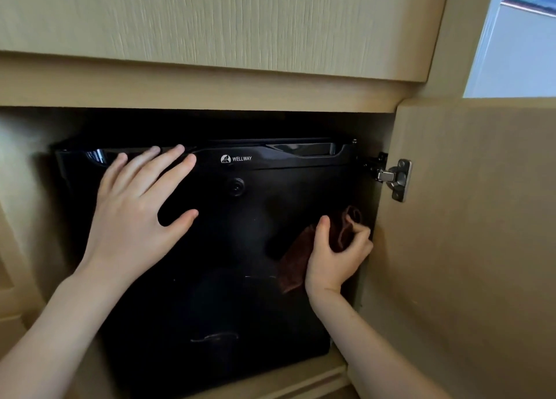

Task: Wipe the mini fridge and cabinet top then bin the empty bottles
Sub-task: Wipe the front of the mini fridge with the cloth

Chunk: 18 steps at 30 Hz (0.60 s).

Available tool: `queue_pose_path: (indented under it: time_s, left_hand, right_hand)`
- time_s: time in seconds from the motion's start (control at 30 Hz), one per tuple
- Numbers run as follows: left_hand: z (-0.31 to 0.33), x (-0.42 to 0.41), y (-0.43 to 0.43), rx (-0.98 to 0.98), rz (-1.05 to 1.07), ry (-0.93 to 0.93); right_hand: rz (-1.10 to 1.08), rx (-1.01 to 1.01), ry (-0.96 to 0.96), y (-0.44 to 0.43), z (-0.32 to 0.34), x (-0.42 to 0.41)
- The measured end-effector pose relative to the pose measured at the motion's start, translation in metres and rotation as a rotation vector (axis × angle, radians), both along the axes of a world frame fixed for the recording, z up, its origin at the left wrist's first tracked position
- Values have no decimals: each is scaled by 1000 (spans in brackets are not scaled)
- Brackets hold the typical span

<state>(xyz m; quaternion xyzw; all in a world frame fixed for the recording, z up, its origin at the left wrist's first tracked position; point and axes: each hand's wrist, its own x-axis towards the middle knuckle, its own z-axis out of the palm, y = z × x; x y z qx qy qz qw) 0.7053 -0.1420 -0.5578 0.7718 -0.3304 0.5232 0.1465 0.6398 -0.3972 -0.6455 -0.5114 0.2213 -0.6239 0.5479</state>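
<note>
In the cabinet (210,91), glossy black mini fridge (240,248); right hand (334,261) gripping brown cloth (296,260)

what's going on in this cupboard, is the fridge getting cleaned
Yes. A person is wiping the front of a black mini fridge that sits inside a wooden cabinet with its door swung open to the right. The right hand grips a brown cloth against the right side of the fridge door. The left hand lies flat and open on the upper left of the door, fingers reaching its top edge. No bottles are in view.
</note>
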Motion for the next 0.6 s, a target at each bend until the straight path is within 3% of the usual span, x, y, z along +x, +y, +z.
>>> queue_pose_path:
  time_s: [0.1,0.33,0.6]
  left_hand:
    - [1,-2,-2,-13,3,2]
    - [0,-3,-2,-19,-6,-20]
    - [-1,-2,-2,-11,-5,-18]
  right_hand:
    - [17,10,34,-3,-7,-1]
    - [-20,-136,-86,-7,64,11]
    - [-16,-160,57,12,-5,-2]
